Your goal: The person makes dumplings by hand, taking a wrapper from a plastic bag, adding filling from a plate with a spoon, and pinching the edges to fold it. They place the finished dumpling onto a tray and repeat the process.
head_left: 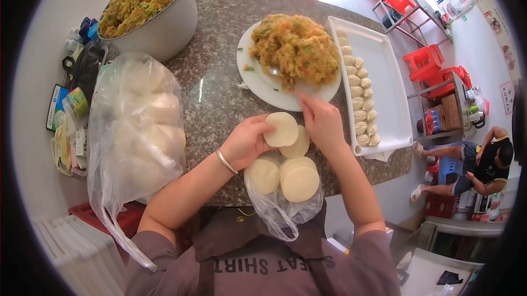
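My left hand pinches a round dough wrapper between thumb and fingers, above the stacked wrappers on a clear plastic bag at the counter's front edge. At the near rim of a white plate, my right hand has its fingers closed, apparently round a thin utensil mostly hidden by the hand and filling. Chopped orange-green filling is heaped on that plate. To its right, pleated dumplings stand in rows along the left side of a white tray.
A metal pot of filling stands at the back left. Nearer on the left is a large plastic bag of wrappers. Beyond the speckled counter are red stools and a seated person at the right.
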Tool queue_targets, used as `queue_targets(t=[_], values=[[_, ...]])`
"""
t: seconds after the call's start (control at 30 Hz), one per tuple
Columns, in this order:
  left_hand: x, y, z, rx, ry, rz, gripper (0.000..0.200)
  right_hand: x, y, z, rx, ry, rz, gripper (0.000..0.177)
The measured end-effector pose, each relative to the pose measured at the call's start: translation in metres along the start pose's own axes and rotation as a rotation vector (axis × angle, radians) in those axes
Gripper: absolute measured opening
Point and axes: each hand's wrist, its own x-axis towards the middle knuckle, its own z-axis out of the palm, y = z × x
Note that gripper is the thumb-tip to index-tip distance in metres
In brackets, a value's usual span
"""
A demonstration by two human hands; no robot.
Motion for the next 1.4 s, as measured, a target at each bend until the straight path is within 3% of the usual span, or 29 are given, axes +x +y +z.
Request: queue_targets(t=[0.23,0.4,0.63,0.7,0.83,1.0,1.13,1.23,1.4], values=[[0.003,0.000,-0.005,-0.051,-0.004,-0.012,0.034,-0.009,-0.001,-0.021,0.011,-0.054,0.057,0.023],[0.004,-0.001,-0.004,-0.138,-0.005,0.025,0.034,-0.020,-0.012,-0.044,0.273,-0.122,0.343,0.023],[0.002,-0.001,0.002,-0.154,0.039,0.094,0.039,-0.038,-0.004,-0.031,0.361,-0.059,0.415,0.024],[0.000,0.001,0.007,-0.160,0.020,0.124,0.044,-0.041,-0.011,-0.035,0.357,-0.097,0.521,0.025],[-0.002,0.002,0.008,-0.238,-0.036,0.106,0.047,-0.055,-0.028,-0.034,0.395,-0.075,0.444,0.025],[-0.002,0.006,0.007,-0.318,-0.075,0.153,0.052,-0.064,-0.041,-0.038,0.408,-0.198,0.371,0.026],[-0.002,0.007,0.009,-0.260,0.014,0.172,0.054,-0.050,-0.034,-0.045,0.467,-0.185,0.342,0.024],[-0.002,0.006,0.010,-0.247,-0.003,0.180,0.055,-0.030,-0.022,-0.034,0.496,-0.086,0.431,0.025],[-0.007,0.010,0.012,-0.257,-0.038,0.150,0.056,-0.033,-0.026,-0.041,0.425,-0.196,0.450,0.024]])
